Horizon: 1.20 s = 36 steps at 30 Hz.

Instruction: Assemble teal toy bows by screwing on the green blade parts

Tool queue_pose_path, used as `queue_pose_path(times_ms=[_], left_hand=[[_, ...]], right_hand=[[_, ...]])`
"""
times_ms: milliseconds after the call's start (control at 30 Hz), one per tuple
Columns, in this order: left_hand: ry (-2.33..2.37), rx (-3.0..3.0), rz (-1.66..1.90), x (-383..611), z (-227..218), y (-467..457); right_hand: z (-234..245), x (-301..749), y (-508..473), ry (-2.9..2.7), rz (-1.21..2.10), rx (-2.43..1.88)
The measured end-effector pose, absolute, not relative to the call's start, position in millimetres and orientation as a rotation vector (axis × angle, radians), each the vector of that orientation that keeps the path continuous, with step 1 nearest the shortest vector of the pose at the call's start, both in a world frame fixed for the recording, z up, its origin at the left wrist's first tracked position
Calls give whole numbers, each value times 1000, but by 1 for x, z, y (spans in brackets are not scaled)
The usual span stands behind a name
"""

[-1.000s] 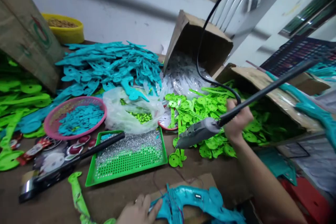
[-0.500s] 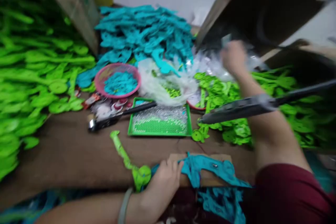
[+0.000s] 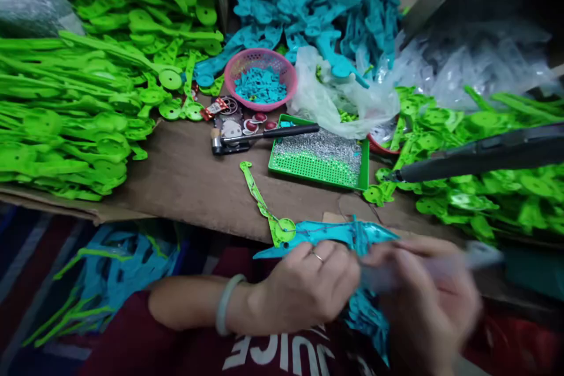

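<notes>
My right hand [image 3: 429, 299], blurred by motion, grips a translucent plastic piece [image 3: 445, 265] like those heaped at the back right. Close by on its left, my left hand [image 3: 315, 282] has its fingers curled; whatever lies in them is hidden. Beyond my knuckles, a long teal plastic part [image 3: 326, 229] rests at the table's front edge. A lime-green arm-shaped part [image 3: 259, 202] with a round disc end meets its left end, and a thin dark wire or cord runs along both. More teal parts [image 3: 368, 320] show below my hands.
An electric screwdriver [image 3: 480, 153] juts in from the right. A hammer [image 3: 264, 133] lies against the green tray [image 3: 318, 179] of small metal pieces. Behind are a pink basket [image 3: 229, 79], lime-green piles [image 3: 66, 123], a teal pile [image 3: 308, 0] and clear plastic pieces [image 3: 476, 64].
My right hand has come back from the clear plastic heap to the front, bringing a translucent piece beside my left hand. My left hand has moved off the teal part. The view has shifted.
</notes>
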<state>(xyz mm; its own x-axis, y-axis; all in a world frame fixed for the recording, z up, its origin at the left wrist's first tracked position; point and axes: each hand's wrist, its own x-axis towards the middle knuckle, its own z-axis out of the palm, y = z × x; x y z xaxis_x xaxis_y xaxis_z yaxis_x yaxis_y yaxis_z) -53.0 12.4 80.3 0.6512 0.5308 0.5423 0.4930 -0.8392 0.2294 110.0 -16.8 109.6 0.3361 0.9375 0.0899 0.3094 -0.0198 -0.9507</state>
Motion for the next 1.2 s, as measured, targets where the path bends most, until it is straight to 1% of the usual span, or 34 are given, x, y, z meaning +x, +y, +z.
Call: queue_pose_path(times_ms=[100, 167, 233, 333, 467, 567, 667, 767, 867, 967, 1100, 1200], left_hand=[[1120, 2613, 776, -84, 73, 16], [1271, 2273, 776, -120, 69, 29], [1453, 1897, 811, -158, 64, 45], [1441, 1447, 785, -191, 56, 62], [1222, 1369, 633, -187, 44, 67], [1288, 1334, 658, -176, 37, 69], [1331, 1109, 674, -174, 32, 73], [1249, 888, 669, -174, 29, 75], [1179, 790, 649, -171, 30, 73], [1142, 752, 654, -165, 32, 68], [1108, 726, 593, -156, 30, 62], [1114, 740, 497, -149, 28, 59]], right_hand=[[99, 89, -13, -1245, 953, -1364], [86, 75, 6, -1475, 937, -1323], [68, 60, 24, -1811, 725, -1375], [40, 36, 39, -2232, 386, -1503], [17, 15, 41, -2433, 183, -1601], [18, 14, 34, -2604, 61, -1516], [25, 12, 27, -2729, -38, -1461], [31, 8, 29, -2790, 5, -1467], [37, 14, 37, -2808, 154, -1454], [49, 41, 42, -2592, 295, -1447], [58, 88, 39, -2189, 249, -1573], [49, 102, 32, -2182, 306, -1574]])
